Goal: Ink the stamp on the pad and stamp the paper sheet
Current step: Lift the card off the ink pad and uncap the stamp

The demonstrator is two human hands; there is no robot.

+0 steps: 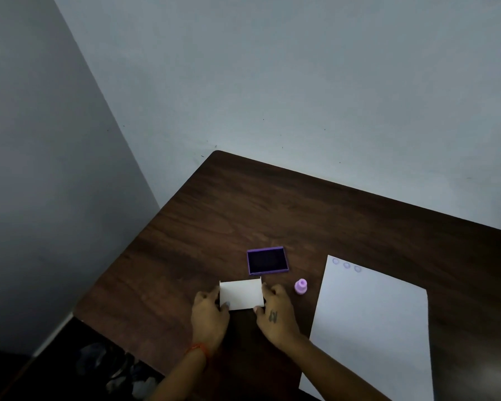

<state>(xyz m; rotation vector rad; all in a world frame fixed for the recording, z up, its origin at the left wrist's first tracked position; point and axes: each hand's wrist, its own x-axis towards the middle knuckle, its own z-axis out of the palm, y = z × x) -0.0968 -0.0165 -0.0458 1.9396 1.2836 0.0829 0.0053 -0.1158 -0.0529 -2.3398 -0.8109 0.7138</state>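
Both hands, left (208,309) and right (274,308), grip white lid (240,294) by its ends | open pad (267,261) just beyond; stamp (300,286) right of right hand; sheet (370,328) farther right | advice: set lid aside, clear of pad.

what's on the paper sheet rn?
Three faint purple ring stamp marks in a row near the far left corner of the paper sheet. The rest looks blank. The pink stamp stands on the table beside it, not on it.
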